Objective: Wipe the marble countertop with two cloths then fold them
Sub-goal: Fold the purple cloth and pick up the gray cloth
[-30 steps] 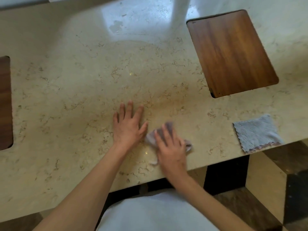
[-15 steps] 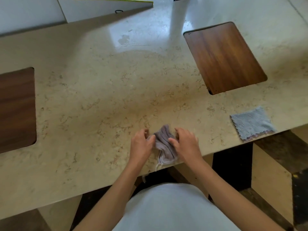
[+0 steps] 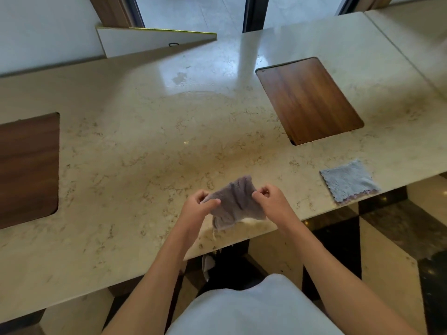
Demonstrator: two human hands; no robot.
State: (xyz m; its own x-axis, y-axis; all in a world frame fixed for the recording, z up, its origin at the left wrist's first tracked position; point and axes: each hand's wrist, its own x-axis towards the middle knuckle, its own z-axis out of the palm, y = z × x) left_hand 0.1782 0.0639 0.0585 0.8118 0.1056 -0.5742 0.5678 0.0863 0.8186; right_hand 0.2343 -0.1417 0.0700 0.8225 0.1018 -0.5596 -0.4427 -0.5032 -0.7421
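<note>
Two hands stretch a grey-purple cloth over the marble tabletop's near edge.

Head view: the left hand [image 3: 198, 206] pinches the left edge of the grey-purple cloth [image 3: 235, 201], and the right hand [image 3: 272, 201] pinches its right edge, fingers curled; the cloth hangs rumpled between them above the marble tabletop [image 3: 145, 153]. A second cloth [image 3: 349, 181], pale grey and folded flat, lies near the edge to the right, well apart. Two wooden inset panels [image 3: 308, 100] sit flush in the marble.
</note>
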